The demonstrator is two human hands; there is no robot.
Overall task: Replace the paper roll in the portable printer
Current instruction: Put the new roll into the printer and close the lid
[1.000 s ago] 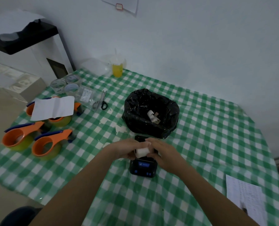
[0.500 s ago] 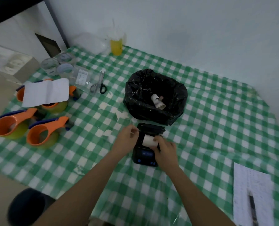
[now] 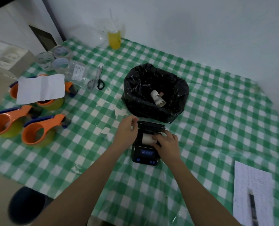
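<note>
I use the small black portable printer [image 3: 145, 145] as my landmark. It sits on the green checked tablecloth [image 3: 217, 111], and its lid [image 3: 151, 126] is flipped up at the far end.

The new white paper roll [image 3: 147, 139] lies inside the open bay of the printer. My right hand [image 3: 168, 145] rests on the right part of the printer, with its fingers [image 3: 156, 137] curled down on the roll, pressing or nudging it into place. My left hand [image 3: 127, 132] is at the left side of the printer. Its fingers are bent and touch the left edge of the lid, but I cannot tell if they really pinch it.

Just behind the printer stands a black bin bag [image 3: 155, 92]. In it I see 1 old paper core [image 3: 158, 97] with a bit of curled paper. So I think the old roll is already out and thrown away.

I judge the job is more than half done. What is left, I think: seat the roll straight, pull a little paper out past the slot, and snap the lid shut.

Far to the left of the printer lie 3 orange tape dispensers [image 3: 37, 131] and scissors [image 3: 96, 79].
</note>
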